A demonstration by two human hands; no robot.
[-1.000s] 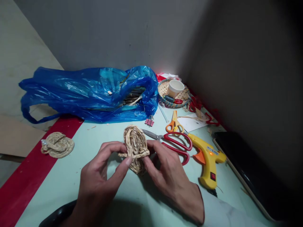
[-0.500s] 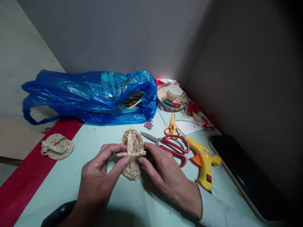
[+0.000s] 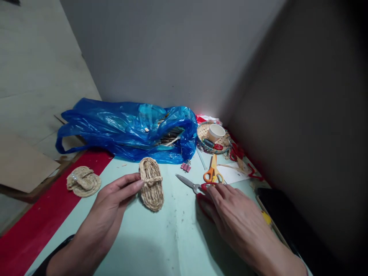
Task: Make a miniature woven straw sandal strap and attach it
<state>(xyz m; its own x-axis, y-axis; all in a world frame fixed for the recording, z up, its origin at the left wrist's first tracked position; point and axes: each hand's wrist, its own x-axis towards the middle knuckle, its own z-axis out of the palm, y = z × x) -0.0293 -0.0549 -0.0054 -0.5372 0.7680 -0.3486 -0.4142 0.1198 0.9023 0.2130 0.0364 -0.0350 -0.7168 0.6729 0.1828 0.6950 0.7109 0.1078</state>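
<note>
A small oval sandal point(image 3: 153, 197) of coiled straw cord, with a braided strap across its middle, is held upright near the table surface. My left hand point(image 3: 117, 195) pinches its left edge by the strap between thumb and fingers. To the right, my right hand point(image 3: 234, 209) is curled over the red handles of the large scissors point(image 3: 188, 182), hiding most of them; the grey blades point left. Small orange scissors point(image 3: 213, 172) lie just beyond its fingers. Part of a yellow glue gun point(image 3: 266, 218) shows behind my right hand.
A second straw piece point(image 3: 84, 182) lies on the red strip at left. Behind are a blue plastic bag point(image 3: 129, 130) and a woven basket point(image 3: 202, 132) holding a white cup point(image 3: 217, 132). A pink binder clip point(image 3: 186, 166) lies in front; a black flat device point(image 3: 284, 222) lies at right.
My right hand has let go of the sandal and moved right onto the red-handled scissors. The sandal stays in my left hand, slightly turned. The view has shifted.
</note>
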